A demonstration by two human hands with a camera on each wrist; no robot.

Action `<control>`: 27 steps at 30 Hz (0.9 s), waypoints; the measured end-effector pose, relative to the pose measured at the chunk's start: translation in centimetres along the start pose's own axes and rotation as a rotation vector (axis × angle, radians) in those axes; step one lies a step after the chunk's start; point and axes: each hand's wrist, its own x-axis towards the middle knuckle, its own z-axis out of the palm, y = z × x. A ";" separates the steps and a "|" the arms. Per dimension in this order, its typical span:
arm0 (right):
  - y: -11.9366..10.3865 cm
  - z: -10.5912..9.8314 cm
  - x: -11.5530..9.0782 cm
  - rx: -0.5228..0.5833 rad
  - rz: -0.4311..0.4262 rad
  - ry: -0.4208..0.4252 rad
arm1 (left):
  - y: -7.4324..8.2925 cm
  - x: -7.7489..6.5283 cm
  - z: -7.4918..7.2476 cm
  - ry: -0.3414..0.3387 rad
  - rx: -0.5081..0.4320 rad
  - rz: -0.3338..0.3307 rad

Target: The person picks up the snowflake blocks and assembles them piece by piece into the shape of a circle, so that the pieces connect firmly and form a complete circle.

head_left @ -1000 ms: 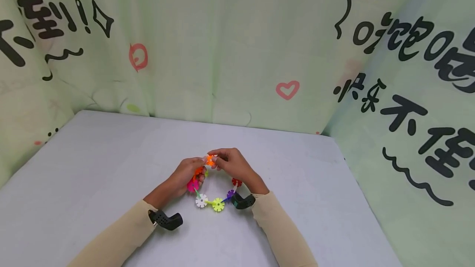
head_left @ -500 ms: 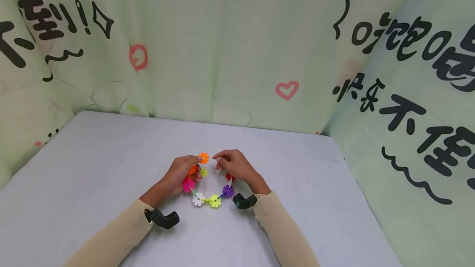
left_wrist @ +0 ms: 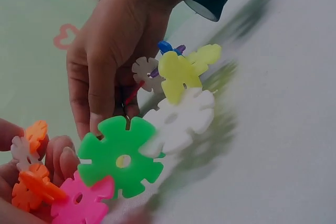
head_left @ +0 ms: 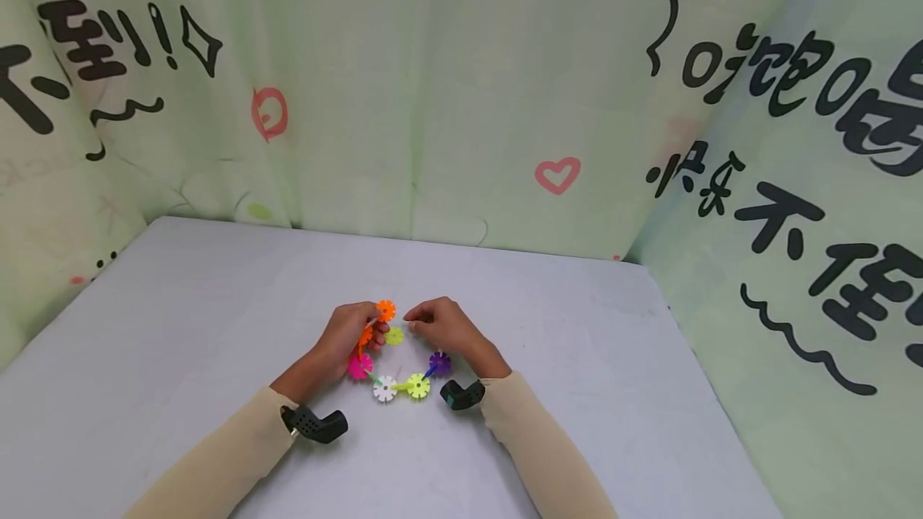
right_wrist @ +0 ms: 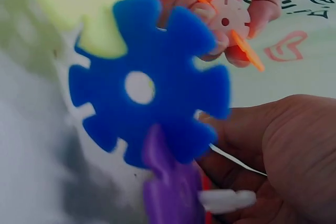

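Observation:
A chain of interlocked plastic flower discs curves between my hands. My left hand [head_left: 344, 332] grips its orange end, with an orange disc [head_left: 385, 311] standing above the fingertips. From there follow a pink disc [head_left: 360, 367], a green disc [left_wrist: 123, 158], a white disc [head_left: 385, 388], a yellow disc [head_left: 417, 386], a blue disc [right_wrist: 173, 77] and a purple disc [head_left: 440, 363]. My right hand [head_left: 449, 332] holds the other end with bent fingers; a red edge [left_wrist: 133, 94] shows at them, the rest hidden. A yellow-green disc [head_left: 394, 335] lies between the hands in the head view.
The chain is over a white table [head_left: 577, 343]. A curtain [head_left: 461, 102] with black writing and pink hearts stands behind and at both sides. Each wrist carries a black camera [head_left: 314, 425].
My left hand has moved slightly left with the orange end, and my right hand has shifted left. The purple end has risen in view, and the red disc is hidden behind my right hand.

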 end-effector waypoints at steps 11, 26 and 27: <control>-1.0 1.5 0.4 -0.052 -0.026 -0.029 | -0.9 -0.2 -0.9 0.023 -0.010 -0.010; -1.7 1.6 0.6 -0.148 -0.027 -0.083 | -0.3 0.1 -1.0 -0.004 -0.040 -0.049; -1.7 1.6 0.6 -0.159 -0.025 -0.080 | -0.3 0.1 -1.0 -0.008 -0.041 -0.048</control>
